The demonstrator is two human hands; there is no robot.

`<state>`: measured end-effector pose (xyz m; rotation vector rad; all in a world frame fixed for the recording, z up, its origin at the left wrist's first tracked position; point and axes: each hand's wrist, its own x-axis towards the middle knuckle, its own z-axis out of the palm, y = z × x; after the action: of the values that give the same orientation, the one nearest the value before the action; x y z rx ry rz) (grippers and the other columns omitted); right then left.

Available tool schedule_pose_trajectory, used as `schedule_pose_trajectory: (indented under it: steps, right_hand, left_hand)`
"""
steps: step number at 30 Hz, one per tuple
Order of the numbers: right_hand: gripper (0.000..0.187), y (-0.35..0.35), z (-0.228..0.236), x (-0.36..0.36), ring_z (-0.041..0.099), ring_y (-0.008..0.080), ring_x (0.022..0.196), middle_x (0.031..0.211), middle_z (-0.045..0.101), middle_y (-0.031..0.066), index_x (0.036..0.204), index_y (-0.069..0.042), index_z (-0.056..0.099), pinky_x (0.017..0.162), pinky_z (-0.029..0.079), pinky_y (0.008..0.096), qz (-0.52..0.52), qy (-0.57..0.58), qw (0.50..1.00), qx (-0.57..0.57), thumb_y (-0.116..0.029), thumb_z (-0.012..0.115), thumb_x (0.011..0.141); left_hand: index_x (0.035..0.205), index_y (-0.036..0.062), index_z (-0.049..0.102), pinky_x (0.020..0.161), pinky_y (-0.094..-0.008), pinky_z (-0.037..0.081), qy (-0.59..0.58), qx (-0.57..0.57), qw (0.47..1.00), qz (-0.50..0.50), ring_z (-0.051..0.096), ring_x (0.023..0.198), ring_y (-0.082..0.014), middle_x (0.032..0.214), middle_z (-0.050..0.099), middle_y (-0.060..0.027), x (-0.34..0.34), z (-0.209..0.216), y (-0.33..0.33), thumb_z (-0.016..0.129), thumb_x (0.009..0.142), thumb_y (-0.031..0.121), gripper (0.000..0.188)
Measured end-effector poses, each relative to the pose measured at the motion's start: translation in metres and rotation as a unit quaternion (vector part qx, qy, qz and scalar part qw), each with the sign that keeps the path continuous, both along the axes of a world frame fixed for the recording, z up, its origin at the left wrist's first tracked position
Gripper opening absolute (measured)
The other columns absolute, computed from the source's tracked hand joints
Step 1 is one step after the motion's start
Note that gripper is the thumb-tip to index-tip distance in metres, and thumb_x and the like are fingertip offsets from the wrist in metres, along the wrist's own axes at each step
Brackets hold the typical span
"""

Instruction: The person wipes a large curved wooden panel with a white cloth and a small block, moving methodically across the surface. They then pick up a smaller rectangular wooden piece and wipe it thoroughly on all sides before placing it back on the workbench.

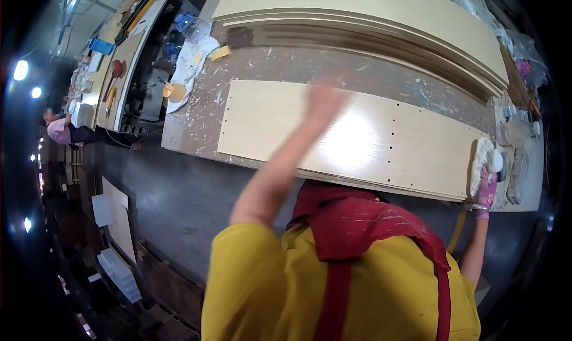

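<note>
A long cream panel (pixel 274 123) with rows of small dark holes lies in front of me along the table's near edge, glossy with reflected light. My left hand (pixel 326 102), bare and smeared by motion, is over the panel left of its middle; its fingers cannot be made out. At the panel's right end, my right hand (pixel 487 189), in a pink patterned glove, grips a bunched white cloth (pixel 480 162) against the end edge. Part of that hand is hidden by the cloth and by a round white object (pixel 496 161) beside it.
Behind the panel, a stack of cream boards (pixel 369 4) spans the paint-spotted table (pixel 262 64). A yellow sponge (pixel 220 53), white rag (pixel 189 67) and orange-rimmed cup (pixel 174 91) sit at the left. Bottles (pixel 517 131) stand right. Another person (pixel 59 129) is far left.
</note>
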<state>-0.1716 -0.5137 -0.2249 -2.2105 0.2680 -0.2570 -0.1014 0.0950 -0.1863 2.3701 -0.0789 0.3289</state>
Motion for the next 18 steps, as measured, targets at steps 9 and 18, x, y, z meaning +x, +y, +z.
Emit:
schedule_pose_trajectory:
  steps: [9,18]
  right_hand:
    - [0.058,-0.034,0.004,-0.002,0.051,0.0203,0.12,0.135,0.052,0.0092,0.138,0.0,0.045,0.102,0.039,0.0326,-0.094,0.089,0.964,0.234,-0.034,0.059,0.092]
    - [0.069,-0.004,0.013,0.0,0.061,0.0225,0.103,0.112,0.066,0.0122,0.125,0.003,0.058,0.09,0.045,0.0356,-0.231,0.136,0.963,0.014,-0.053,0.06,0.085]
  left_hand:
    - [0.114,-0.0028,0.059,0.09,-0.0435,0.044,0.223,0.097,0.946,0.212,0.057,0.1,-0.0421,0.105,0.06,-0.0272,-0.119,0.009,0.24,0.052,0.093,0.037,0.045]
    - [0.113,-0.0041,0.059,0.083,-0.0421,0.046,0.172,0.084,0.948,0.254,0.06,0.093,-0.0366,0.101,0.063,-0.0246,-0.109,-0.031,0.251,0.055,0.092,0.038,0.048]
